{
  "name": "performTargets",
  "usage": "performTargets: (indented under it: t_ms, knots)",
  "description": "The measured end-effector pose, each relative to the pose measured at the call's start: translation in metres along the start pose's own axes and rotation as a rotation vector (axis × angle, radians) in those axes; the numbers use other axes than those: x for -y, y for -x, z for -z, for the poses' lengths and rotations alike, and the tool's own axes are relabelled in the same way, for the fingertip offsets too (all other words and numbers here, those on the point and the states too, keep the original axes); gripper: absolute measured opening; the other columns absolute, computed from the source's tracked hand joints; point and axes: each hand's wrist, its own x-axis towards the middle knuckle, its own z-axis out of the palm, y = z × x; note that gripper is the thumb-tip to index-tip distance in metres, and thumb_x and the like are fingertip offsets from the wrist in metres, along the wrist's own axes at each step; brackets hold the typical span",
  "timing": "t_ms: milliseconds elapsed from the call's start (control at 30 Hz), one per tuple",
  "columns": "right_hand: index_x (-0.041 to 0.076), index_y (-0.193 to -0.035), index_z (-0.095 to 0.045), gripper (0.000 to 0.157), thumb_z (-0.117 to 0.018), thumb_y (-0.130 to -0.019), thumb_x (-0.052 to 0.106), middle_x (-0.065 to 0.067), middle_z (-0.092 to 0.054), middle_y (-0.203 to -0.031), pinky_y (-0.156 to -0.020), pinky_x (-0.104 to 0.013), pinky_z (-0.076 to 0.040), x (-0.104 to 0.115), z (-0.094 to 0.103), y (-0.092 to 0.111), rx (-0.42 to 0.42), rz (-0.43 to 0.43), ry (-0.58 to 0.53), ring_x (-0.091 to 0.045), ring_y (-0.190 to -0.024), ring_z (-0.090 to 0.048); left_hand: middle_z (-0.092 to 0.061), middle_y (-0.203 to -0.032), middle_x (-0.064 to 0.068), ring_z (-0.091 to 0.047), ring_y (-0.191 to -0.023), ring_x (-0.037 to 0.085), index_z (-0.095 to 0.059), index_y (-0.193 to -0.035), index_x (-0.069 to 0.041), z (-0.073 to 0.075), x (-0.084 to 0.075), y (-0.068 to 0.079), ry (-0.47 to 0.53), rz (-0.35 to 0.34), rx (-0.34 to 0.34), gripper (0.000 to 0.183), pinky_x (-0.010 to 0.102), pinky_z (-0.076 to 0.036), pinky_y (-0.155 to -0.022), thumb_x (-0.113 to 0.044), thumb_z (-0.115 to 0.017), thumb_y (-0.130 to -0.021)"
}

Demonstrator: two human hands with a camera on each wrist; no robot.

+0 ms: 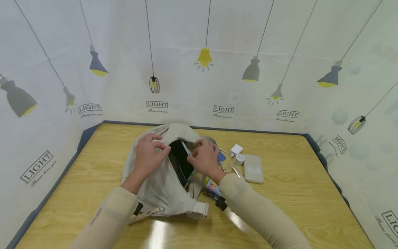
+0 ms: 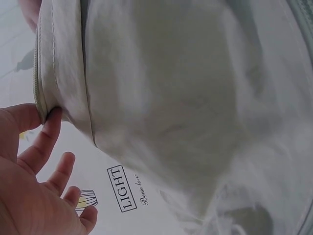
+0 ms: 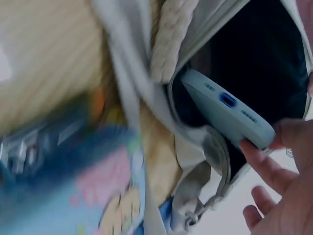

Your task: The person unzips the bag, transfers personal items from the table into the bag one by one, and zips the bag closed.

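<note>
A light beige fabric bag (image 1: 158, 193) lies on the wooden table with its zipped opening spread, showing a dark lining. My left hand (image 1: 149, 155) pinches the zipper edge of that opening between thumb and index finger; the left wrist view shows this hand (image 2: 36, 171) with its other fingers loosely bent. On the other side, my right hand (image 1: 204, 157) pinches one end of a smartphone (image 1: 181, 159). In the right wrist view the phone (image 3: 225, 107), pale blue-grey at its edge with a charging port, sits partly inside the opening. Its far end is hidden in the bag.
Right of the bag lie a colourful patterned pouch (image 1: 212, 186), a white charger plug (image 1: 236, 149) with cable, a small round white object (image 1: 239, 159), a flat pale rectangular case (image 1: 253, 168) and a slim shiny tube (image 1: 237, 172). A printed backdrop (image 1: 183, 114) stands behind the table.
</note>
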Motion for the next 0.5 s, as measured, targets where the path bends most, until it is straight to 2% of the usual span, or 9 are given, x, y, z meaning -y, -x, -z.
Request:
performTargets:
  t_ms: [67, 167, 333, 500]
  knots:
    - [0.017, -0.069, -0.075, 0.026, -0.063, -0.089, 0.029, -0.003, -0.056, -0.131, -0.108, -0.063, -0.022, 0.002, -0.004, -0.002, -0.045, -0.048, -0.085, -0.034, -0.124, -0.046, -0.061, -0.124, 0.01, -0.039, -0.133, 0.035, -0.074, -0.074, -0.008, 0.0, -0.003, -0.002, -0.001, 0.006, 0.003, 0.023, 0.06, -0.025, -0.109, -0.026, -0.067, -0.085]
    - [0.015, -0.073, -0.077, 0.025, -0.064, -0.089, 0.03, -0.004, -0.056, -0.13, -0.106, -0.062, -0.024, 0.006, -0.01, -0.005, -0.105, -0.087, -0.143, -0.035, -0.123, -0.047, -0.061, -0.125, 0.009, -0.039, -0.133, 0.035, -0.075, -0.075, -0.008, -0.001, -0.006, -0.006, 0.007, 0.012, 0.006, 0.024, 0.06, -0.025, -0.109, -0.028, -0.066, -0.087]
    - [0.015, -0.071, -0.076, 0.027, -0.066, -0.088, 0.032, -0.005, -0.057, -0.13, -0.104, -0.06, -0.027, 0.006, -0.02, -0.004, -0.151, -0.08, -0.05, -0.032, -0.125, -0.048, -0.059, -0.128, 0.009, -0.038, -0.134, 0.036, -0.075, -0.077, -0.008, -0.001, -0.008, -0.009, 0.032, 0.02, 0.02, 0.026, 0.062, -0.025, -0.109, -0.028, -0.064, -0.089]
    - [0.016, -0.058, -0.071, 0.035, -0.065, -0.088, 0.033, -0.006, -0.059, -0.129, -0.105, -0.061, -0.025, 0.003, -0.02, -0.001, -0.161, -0.012, 0.08, -0.032, -0.124, -0.047, -0.061, -0.128, 0.01, -0.04, -0.132, 0.036, -0.076, -0.076, -0.007, 0.0, -0.006, -0.007, 0.009, 0.02, 0.024, 0.025, 0.061, -0.026, -0.109, -0.027, -0.065, -0.087]
